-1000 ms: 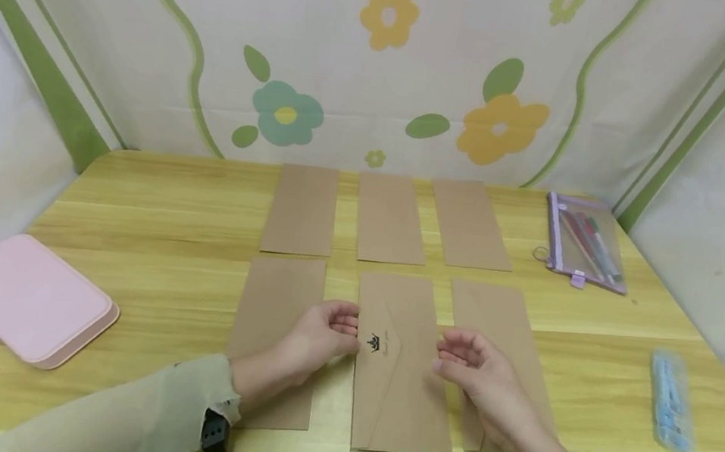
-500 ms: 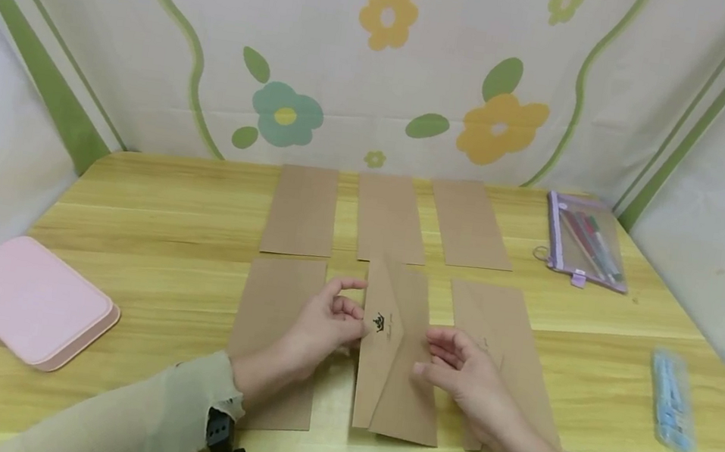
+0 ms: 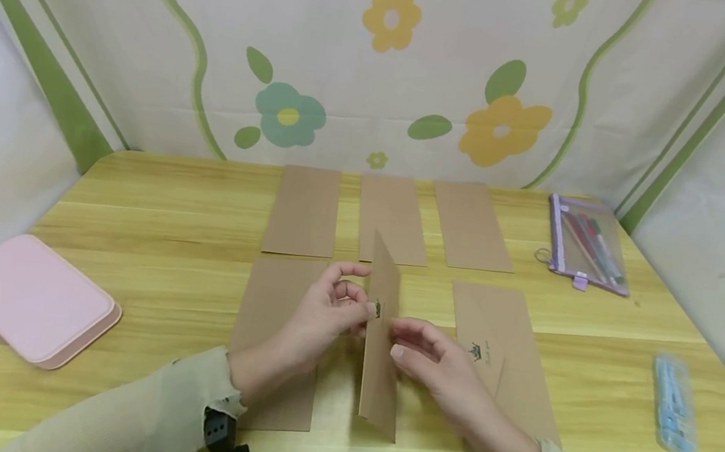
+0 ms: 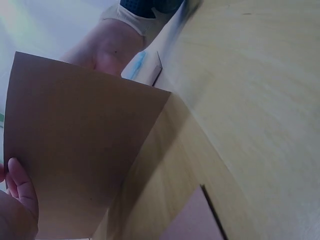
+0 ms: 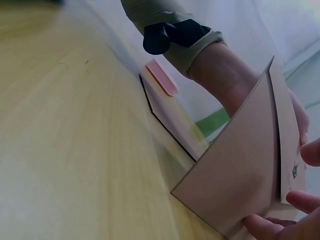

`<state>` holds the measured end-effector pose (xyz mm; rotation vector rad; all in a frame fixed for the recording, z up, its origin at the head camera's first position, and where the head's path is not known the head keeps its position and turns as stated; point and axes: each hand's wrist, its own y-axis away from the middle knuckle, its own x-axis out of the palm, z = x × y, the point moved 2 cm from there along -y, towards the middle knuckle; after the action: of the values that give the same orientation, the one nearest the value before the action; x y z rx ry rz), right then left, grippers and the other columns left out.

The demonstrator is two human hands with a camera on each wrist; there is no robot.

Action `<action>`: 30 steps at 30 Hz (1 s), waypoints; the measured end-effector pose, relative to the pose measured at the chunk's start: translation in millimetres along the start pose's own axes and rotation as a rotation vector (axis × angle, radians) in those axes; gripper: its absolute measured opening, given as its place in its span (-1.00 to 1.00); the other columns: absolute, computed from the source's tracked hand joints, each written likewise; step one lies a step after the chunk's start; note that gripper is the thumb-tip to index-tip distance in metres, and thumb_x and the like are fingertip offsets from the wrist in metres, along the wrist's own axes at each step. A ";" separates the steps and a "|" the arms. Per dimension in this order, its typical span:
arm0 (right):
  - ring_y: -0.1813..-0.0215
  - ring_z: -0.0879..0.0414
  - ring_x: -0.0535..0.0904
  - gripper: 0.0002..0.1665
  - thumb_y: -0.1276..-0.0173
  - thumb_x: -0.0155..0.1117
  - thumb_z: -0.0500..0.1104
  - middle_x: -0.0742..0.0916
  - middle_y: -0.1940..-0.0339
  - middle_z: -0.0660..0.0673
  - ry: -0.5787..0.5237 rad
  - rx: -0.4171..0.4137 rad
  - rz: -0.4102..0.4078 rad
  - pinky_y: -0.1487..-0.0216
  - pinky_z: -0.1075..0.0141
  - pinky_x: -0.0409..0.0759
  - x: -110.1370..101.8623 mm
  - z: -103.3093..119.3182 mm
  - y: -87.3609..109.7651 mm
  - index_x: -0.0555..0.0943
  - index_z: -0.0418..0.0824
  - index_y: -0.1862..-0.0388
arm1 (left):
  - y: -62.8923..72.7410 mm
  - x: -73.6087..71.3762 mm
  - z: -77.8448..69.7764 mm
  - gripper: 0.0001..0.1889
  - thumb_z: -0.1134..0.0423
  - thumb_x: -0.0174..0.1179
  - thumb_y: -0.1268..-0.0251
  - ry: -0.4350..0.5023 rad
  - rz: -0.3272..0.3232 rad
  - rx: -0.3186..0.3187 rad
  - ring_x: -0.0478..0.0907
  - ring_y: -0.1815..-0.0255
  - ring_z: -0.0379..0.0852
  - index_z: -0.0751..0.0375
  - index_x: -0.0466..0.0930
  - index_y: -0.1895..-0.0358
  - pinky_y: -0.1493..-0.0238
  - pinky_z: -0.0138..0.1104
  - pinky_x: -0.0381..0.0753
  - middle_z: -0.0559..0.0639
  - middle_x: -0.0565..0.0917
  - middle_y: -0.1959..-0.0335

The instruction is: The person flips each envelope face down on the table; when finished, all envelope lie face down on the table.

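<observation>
A brown paper envelope [image 3: 381, 366] with a small black crown print on its flap stands on its long edge, turned almost edge-on in the head view. My left hand [image 3: 334, 310] pinches its upper edge, thumb on the printed side and fingers behind. The plain back [image 4: 80, 135] faces the left wrist camera. My right hand [image 3: 443, 370] is on the flap side, its fingertips [image 5: 292, 197] at the flap's edge and on the body, thumb apart from the paper. In the right wrist view the flap [image 5: 283, 120] lifts slightly along its edge.
Brown envelopes lie on either side, the left envelope [image 3: 286, 285] partly under my left arm, the right envelope [image 3: 517, 353] printed. Several more envelopes [image 3: 302, 210] line the back. A pink case [image 3: 33, 297], a purple mesh pencil pouch [image 3: 590, 244] and a blue item in clear plastic [image 3: 674, 404] lie around.
The middle envelope, flat on the table a second ago, has been raised by its left edge and turned upright. My right hand has moved left with it, uncovering the right envelope's print.
</observation>
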<state>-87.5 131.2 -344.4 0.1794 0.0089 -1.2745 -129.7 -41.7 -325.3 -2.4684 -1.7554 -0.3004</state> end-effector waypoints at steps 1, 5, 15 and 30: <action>-0.24 -0.13 0.41 -0.45 -0.30 0.18 -0.17 0.48 -0.21 -0.30 0.002 -0.016 0.018 -0.14 0.29 0.47 0.7 1.2 -0.6 0.36 -0.36 -0.22 | 0.3 0.5 -0.6 -0.48 0.58 0.06 -0.11 0.003 0.003 0.001 0.43 0.54 -0.21 0.30 0.22 -0.18 0.43 -0.38 0.53 -0.02 0.41 0.43; -0.18 -0.12 0.47 -0.47 -0.33 0.15 -0.15 0.52 -0.17 -0.33 0.019 -0.076 0.073 -0.10 0.31 0.50 2.4 6.2 -2.8 0.36 -0.38 -0.21 | 0.9 3.6 -3.4 -0.48 0.57 0.06 -0.13 0.009 0.019 -0.006 0.44 0.52 -0.21 0.32 0.19 -0.20 0.40 -0.35 0.55 -0.02 0.41 0.41; -0.14 -0.12 0.50 -0.53 -0.33 0.16 -0.17 0.59 -0.08 -0.28 0.090 -0.171 0.088 -0.06 0.37 0.51 2.5 21.1 -3.9 0.42 -0.35 -0.16 | 1.1 12.7 -6.3 -0.52 0.54 0.05 -0.13 0.018 0.044 -0.029 0.43 0.49 -0.20 0.28 0.20 -0.15 0.34 -0.33 0.51 -0.02 0.42 0.41; -0.22 -0.09 0.42 -0.47 -0.28 0.22 -0.15 0.53 -0.15 -0.23 0.123 -0.169 0.056 -0.13 0.34 0.47 6.0 28.1 5.9 0.38 -0.34 -0.17 | -0.3 21.1 1.2 -0.53 0.42 0.05 -0.17 0.018 0.059 -0.059 0.43 0.43 -0.18 0.26 0.18 -0.17 0.31 -0.35 0.50 -0.01 0.43 0.38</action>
<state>-82.7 123.3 -316.6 0.1108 0.2151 -1.1990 -123.1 -21.9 -321.9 -2.5441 -1.6868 -0.3730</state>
